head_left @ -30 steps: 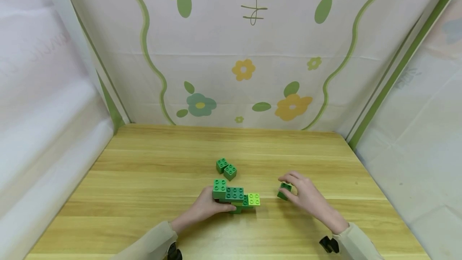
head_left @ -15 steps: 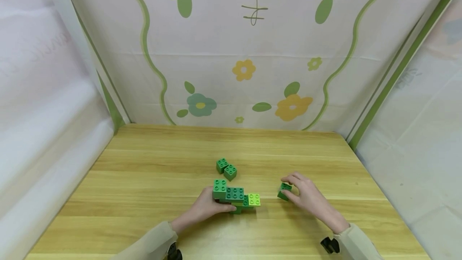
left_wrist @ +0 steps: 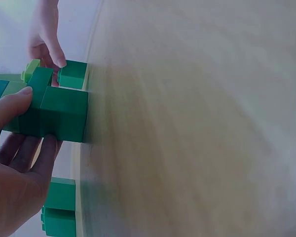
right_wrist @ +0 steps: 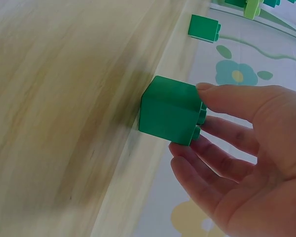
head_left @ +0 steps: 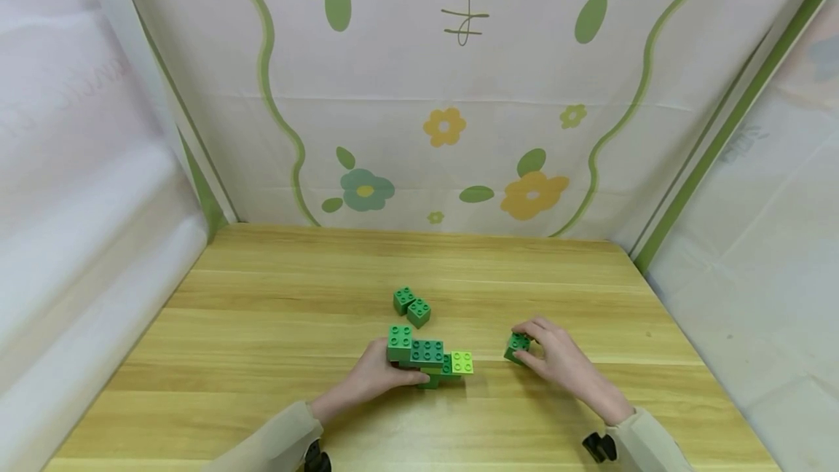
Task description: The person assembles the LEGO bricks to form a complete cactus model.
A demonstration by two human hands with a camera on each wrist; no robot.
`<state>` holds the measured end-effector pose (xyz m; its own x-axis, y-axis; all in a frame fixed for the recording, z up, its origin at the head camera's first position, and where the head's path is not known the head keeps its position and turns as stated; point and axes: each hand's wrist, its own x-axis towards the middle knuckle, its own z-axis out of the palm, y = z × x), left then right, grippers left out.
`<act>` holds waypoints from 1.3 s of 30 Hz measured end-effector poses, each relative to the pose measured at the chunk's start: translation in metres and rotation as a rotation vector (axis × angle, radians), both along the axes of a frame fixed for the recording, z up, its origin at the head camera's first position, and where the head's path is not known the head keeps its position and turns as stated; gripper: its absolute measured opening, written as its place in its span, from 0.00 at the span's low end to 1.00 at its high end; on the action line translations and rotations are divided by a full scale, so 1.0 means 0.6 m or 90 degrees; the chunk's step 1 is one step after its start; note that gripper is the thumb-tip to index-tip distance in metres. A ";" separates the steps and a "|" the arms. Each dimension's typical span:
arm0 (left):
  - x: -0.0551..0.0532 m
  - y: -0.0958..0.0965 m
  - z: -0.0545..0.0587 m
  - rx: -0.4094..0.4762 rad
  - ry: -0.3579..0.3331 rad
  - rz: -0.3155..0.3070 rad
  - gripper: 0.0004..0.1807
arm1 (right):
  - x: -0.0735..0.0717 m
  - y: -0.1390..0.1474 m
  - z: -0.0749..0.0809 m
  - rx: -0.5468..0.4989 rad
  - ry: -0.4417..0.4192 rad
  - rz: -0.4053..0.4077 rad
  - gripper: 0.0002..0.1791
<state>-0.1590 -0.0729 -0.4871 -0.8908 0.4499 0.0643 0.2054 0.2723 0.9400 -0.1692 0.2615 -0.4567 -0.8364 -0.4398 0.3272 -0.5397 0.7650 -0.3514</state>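
Note:
In the head view my left hand (head_left: 376, 377) grips a built-up shape of toy building bricks (head_left: 427, 352), in dark, mid and lime green. Its thumb lies along the near side; in the left wrist view the fingertips support the shape from the other side. To the right, my right hand (head_left: 557, 359) pinches a single green 2x2 building brick (head_left: 516, 344) by its upper edges. The right wrist view has the thumb on one top corner of this brick (right_wrist: 170, 111) and fingertips at the opposite side, with studs facing the palm. Its underside is close over the table.
Two loose green 2x2 bricks, a farther one (head_left: 403, 301) and a nearer one (head_left: 418, 312), stand close together behind the built shape. The wooden table (head_left: 295, 268) meets a white flowered cloth (head_left: 393, 71) at the back, with cloth walls at both sides.
The right thumb and fingers have shifted slightly on the single brick, leaving more of its studded top visible. My left hand and the built shape have stayed in place.

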 end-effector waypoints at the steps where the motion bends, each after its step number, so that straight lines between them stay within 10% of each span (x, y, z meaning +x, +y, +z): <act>1: 0.000 0.000 0.000 0.000 0.000 0.000 0.24 | 0.000 0.001 0.000 0.001 -0.003 0.000 0.19; 39: -0.002 -0.001 0.000 0.003 -0.001 -0.003 0.24 | 0.006 -0.017 0.024 -0.014 0.021 0.011 0.18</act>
